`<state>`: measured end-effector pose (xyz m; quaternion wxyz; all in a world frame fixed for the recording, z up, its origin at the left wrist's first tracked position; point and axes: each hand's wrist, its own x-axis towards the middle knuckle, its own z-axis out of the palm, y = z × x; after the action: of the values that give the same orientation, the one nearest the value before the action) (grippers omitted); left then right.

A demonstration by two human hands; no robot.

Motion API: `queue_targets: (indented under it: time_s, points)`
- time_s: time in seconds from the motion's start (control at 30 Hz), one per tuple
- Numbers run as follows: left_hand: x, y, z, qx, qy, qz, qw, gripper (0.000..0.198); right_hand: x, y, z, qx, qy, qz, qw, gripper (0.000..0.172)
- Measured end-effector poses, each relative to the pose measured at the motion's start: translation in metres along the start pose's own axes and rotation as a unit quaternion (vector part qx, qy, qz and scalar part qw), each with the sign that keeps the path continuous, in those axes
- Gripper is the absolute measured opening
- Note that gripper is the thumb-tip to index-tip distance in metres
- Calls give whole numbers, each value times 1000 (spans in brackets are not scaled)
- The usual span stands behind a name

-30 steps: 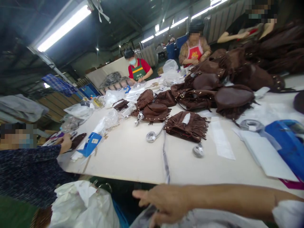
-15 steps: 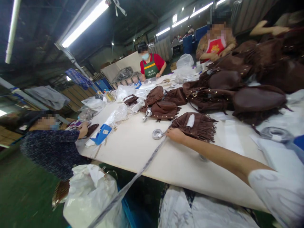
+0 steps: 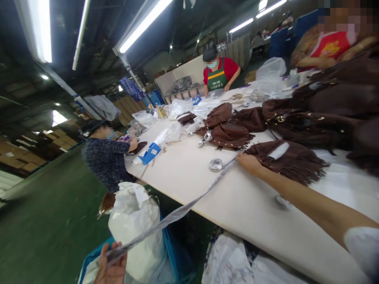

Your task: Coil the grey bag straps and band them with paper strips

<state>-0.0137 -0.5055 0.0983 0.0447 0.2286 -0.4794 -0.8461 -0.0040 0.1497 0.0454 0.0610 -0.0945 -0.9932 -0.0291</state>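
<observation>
A long strap [image 3: 180, 213], covered in greyish wrapping, stretches slackly from the table to beyond its front edge. At its lower end my left hand [image 3: 114, 266] has its fingers and thumb around it. My right hand [image 3: 250, 163] is closed on the strap's far end, beside a brown fringed bag [image 3: 263, 152]; how its fingertips grip is hidden. A white wrapped piece [image 3: 278, 150] lies on the bag's front. Just left of my right hand is a coiled grey wrapped strap [image 3: 216, 165].
More brown bags [image 3: 231, 132] are heaped to the right and behind. A blue tape dispenser [image 3: 150, 153] stands near a co-worker in a dark top [image 3: 103, 161]. A white sack [image 3: 133, 228] sits in a blue crate [image 3: 174, 252] below the table edge. Another co-worker [image 3: 220, 75] stands across the table.
My left hand has come into view at the lower left, holding the strap. The view has swung left, so the table things appear further right. My right hand stays by the fringed bag.
</observation>
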Motion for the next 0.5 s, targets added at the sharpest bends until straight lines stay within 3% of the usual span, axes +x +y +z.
queue_targets:
  time_s: [0.17, 0.27, 0.37, 0.43, 0.5]
  points:
    - [-26, -1, 17, -53, -17, 40, 998, 25, 2, -42, -16, 19, 30, 18, 999, 42]
    - [-32, -1, 14, -60, -26, 59, 996, 21, -5, -90, -27, 103, 15, -112, 988, 48]
    - [-35, 0, 7, -66, -39, 70, 995, 19, -19, -134, -27, 169, -43, -255, 951, 54]
    - [-36, 3, 2, -70, -53, 72, 994, 17, -30, -154, -22, 172, -73, -315, 931, 55]
    - [-37, 6, -1, -69, -58, 67, 994, 18, -39, -165, -16, 161, -87, -344, 921, 43]
